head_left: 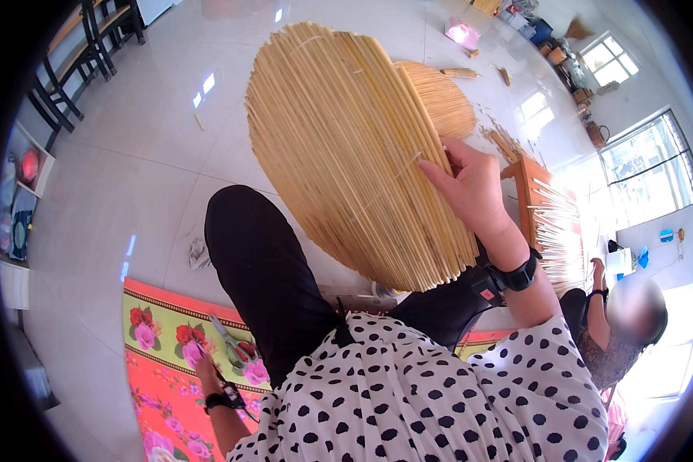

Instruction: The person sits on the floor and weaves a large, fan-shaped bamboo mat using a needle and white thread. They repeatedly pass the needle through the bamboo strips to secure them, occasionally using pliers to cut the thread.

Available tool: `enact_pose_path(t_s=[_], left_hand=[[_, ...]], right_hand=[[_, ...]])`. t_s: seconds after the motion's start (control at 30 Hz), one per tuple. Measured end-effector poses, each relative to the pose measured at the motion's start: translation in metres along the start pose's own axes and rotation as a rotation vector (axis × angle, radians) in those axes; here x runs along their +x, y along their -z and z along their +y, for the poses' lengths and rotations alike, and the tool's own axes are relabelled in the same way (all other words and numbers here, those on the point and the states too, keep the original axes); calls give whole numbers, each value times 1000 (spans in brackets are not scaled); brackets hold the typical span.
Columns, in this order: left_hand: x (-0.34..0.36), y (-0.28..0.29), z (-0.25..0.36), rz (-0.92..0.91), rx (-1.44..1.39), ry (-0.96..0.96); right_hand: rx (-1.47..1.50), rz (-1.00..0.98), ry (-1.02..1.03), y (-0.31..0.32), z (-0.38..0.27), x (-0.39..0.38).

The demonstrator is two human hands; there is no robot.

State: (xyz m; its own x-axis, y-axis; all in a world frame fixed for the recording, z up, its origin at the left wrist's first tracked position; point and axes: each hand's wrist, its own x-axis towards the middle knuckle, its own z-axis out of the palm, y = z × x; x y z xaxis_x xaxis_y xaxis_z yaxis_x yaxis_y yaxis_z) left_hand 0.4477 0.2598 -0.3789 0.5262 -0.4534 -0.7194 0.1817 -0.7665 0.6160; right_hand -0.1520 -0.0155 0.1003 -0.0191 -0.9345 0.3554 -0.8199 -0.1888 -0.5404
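My right hand (473, 189) is closed on the right edge of a large oval mat of straw stalks (339, 146). Its thumb lies on the upper face, and the other fingers are mostly hidden behind the edge. The stalks lie side by side with thin stitches across them, and the mat is held up above my knees. Down on the left, my left hand (204, 371) is low over a flowered cloth (158, 381), beside scissors (239, 348) with dark and red handles. Its fingers blend into the printed flowers, so their pose is unclear.
Another round straw mat (439, 96) lies on the tiled floor beyond, with loose straw scraps (504, 142) near it. On the right, a wooden stand (527, 192) bears loose stalks (558, 231), and a person (608, 339) sits close by. Dark chairs (92, 38) stand far left.
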Motion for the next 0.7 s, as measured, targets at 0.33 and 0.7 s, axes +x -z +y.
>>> enact_pose_path(t_s=[0.33,0.7], left_hand=[[-54,-31,-91,59,1256,-170],[-299,-166,372,-22,-70,-1460]], right_hand=[[-21,-24,34,-4,-19,-12],[-18,-34,100,-8,-40,-32]])
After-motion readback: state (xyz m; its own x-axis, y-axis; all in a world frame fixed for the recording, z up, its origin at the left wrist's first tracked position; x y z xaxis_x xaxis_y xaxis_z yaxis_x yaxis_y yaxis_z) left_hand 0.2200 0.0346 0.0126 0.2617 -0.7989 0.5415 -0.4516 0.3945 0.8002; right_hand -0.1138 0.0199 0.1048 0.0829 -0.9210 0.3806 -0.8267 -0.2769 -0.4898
